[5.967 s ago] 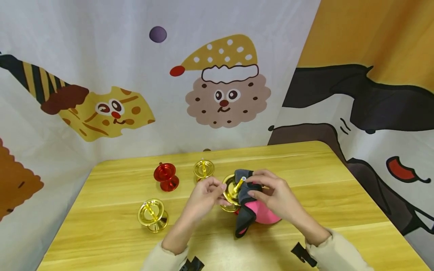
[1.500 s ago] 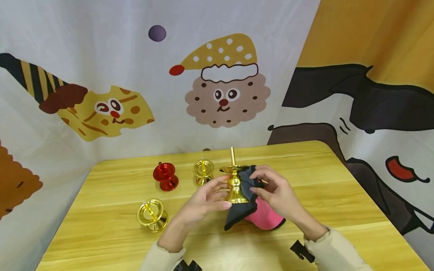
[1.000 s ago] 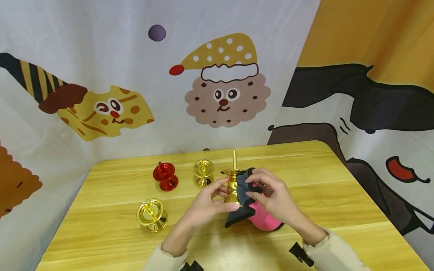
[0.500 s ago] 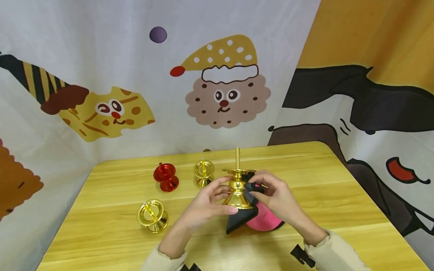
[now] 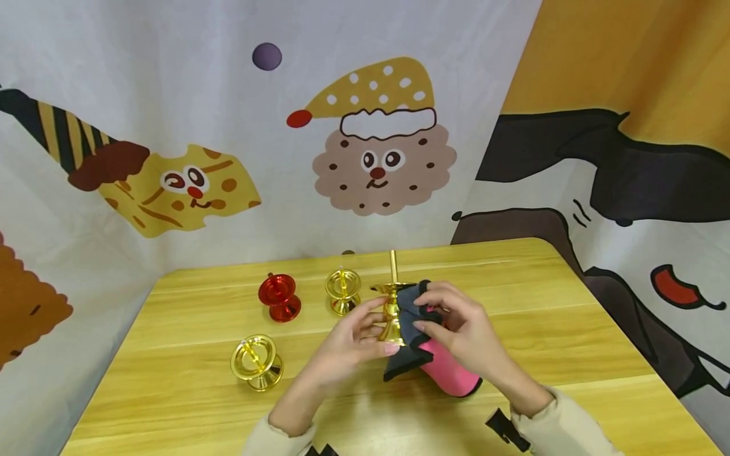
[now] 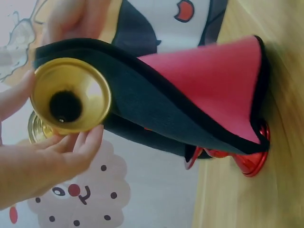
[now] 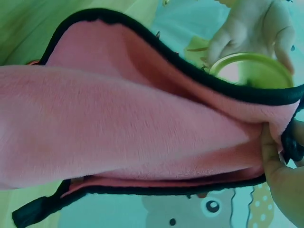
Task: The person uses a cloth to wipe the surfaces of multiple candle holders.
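Observation:
My left hand (image 5: 350,339) grips a gold candle holder (image 5: 390,326) off the table, thumb at its flared base and fingers behind the stem. It stands roughly upright, its thin tube pointing up. In the left wrist view its hollow base (image 6: 92,88) faces the camera. My right hand (image 5: 464,323) pinches a cloth (image 5: 413,313), dark grey outside and pink inside with black edging, against the holder's right side. The cloth hides part of the dish and stem, and its pink side (image 7: 104,118) fills much of the right wrist view.
On the wooden table (image 5: 188,411) stand a red holder (image 5: 277,291), a gold one (image 5: 343,288) at the back and another gold one (image 5: 256,361) at left. The left wrist view shows a red holder (image 6: 251,164) beneath the cloth. A printed curtain (image 5: 228,95) hangs behind.
Six seconds ago the holder's dish was tipped towards the head camera; now it is upright. Over the last second the holder turned and shifted slightly, and the cloth again covers its right side.

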A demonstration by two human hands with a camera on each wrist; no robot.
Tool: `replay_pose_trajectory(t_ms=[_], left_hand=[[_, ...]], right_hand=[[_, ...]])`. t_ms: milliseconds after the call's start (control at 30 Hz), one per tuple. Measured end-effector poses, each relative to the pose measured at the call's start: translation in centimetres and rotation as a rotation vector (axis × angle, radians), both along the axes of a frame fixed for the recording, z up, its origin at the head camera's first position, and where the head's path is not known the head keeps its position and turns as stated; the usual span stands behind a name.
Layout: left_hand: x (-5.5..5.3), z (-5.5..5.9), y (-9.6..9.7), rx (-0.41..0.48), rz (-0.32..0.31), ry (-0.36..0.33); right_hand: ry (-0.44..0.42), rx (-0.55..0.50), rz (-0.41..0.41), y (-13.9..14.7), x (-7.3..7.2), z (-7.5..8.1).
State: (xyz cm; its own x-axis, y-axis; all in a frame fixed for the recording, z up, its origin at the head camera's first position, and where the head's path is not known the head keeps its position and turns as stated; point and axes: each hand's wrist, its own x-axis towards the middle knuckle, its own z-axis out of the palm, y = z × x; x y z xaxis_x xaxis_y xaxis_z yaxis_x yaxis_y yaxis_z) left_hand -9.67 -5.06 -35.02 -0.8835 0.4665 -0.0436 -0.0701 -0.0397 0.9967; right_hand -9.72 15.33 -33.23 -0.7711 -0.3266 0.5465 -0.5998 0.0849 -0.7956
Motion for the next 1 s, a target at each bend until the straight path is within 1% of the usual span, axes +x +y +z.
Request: replay_pose_trajectory(t_ms=[100,200,267,333,400,433,500,533,600,633,667,733,767,833,900,967,1000], left_hand=[[0.0,0.4,-0.5,0.061,-0.041,-0.015],[0.1,0.8,-0.5,0.101,-0.064,-0.018],[0.1,0.9,-0.4,0.083,-0.054,0.005],[0.1,0.9,-0.1,0.024,-0.019,0.051],[0.2,0.8,0.3,-0.057,0.023,0.099],[0.1,0.7,0.4,-0.093,0.039,0.117],[0.1,0.5,0.6,-0.13,0.049,0.128],[0.1,0.4,0.6,-0.123,0.038,0.12],[-0.1,0.3,0.4,-0.061,-0.011,0.079],[-0.2,0.2,0.2,-0.011,-0.047,0.06],[-0.3,0.1,-0.1,0.043,-0.086,0.045],[-0.5,-0.2,-0.7,0.157,-0.166,0.014],[-0.6,-0.3,-1.0,0.207,-0.204,0.006],[-0.8,-0.4,-1.3,0.277,-0.26,0.003],[-0.8,-0.5,-1.5,0.306,-0.279,-0.006],[-0.9,-0.5,-1.4,0.292,-0.268,-0.012],[-0.9,-0.5,-1.4,0.272,-0.252,-0.019]], right_hand=[[-0.055,0.002,-0.026,0.5,-0.1,-0.2],[-0.104,0.042,-0.065,0.8,-0.2,-0.4],[-0.129,0.052,-0.077,0.9,-0.2,-0.5],[-0.131,0.049,-0.079,0.8,-0.2,-0.5],[-0.109,0.039,-0.07,0.7,-0.1,-0.3],[-0.08,0.045,-0.064,0.5,-0.1,-0.2],[0.01,0.081,-0.07,0.1,0.2,-0.1],[0.064,0.092,-0.07,-0.1,0.2,0.0],[0.157,0.087,-0.05,-0.3,0.2,-0.1],[0.178,0.068,-0.03,-0.3,0.2,-0.1],[0.18,0.038,-0.004,-0.2,0.1,-0.2],[0.142,-0.04,0.067,0.2,-0.1,-0.3],[0.108,-0.068,0.094,0.4,-0.2,-0.3],[0.037,-0.09,0.116,0.8,-0.2,-0.4],[-0.008,-0.072,0.103,1.1,-0.2,-0.4],[-0.04,-0.044,0.082,1.3,-0.1,-0.5],[-0.049,-0.031,0.07,1.3,0.0,-0.5]])
